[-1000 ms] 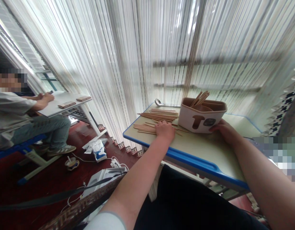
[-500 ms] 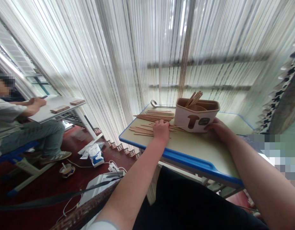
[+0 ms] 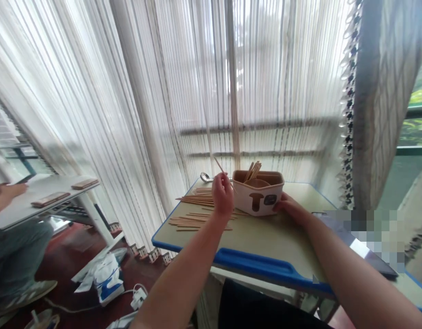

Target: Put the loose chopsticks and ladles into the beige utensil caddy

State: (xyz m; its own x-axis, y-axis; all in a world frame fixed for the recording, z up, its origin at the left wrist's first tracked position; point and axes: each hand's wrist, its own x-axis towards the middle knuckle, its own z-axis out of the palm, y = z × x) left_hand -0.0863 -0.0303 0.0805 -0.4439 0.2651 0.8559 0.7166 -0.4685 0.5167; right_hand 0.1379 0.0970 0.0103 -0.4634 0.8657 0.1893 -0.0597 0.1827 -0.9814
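One thin stick (image 3: 219, 165) is now raised in the left hand's (image 3: 223, 194) pinch, separated from the loose sticks (image 3: 196, 199) on the desk (image 3: 266, 237), while the right hand (image 3: 289, 205), its grip unclear, touches the box (image 3: 243, 198) beside them.

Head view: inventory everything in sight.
Printed holder: one, white, on desk
Sticks: several, tan, in holder
Loose sticks: many, brown, desk's left
Slotted ladle: one, silver, behind sticks
Desk: one, beige, centre
Slab: one, dark, right
Curtains: several, pale, behind
Side desk: one, white, left
Flat boxes: two, brown, side desk
Packet: one, white, floor
Plug: one, white, floor
Cup: one, brownish, floor
Seated person: one, greyish trousers, left
Left hand: one, bare, holding stick
Right hand: one, bare, at holder
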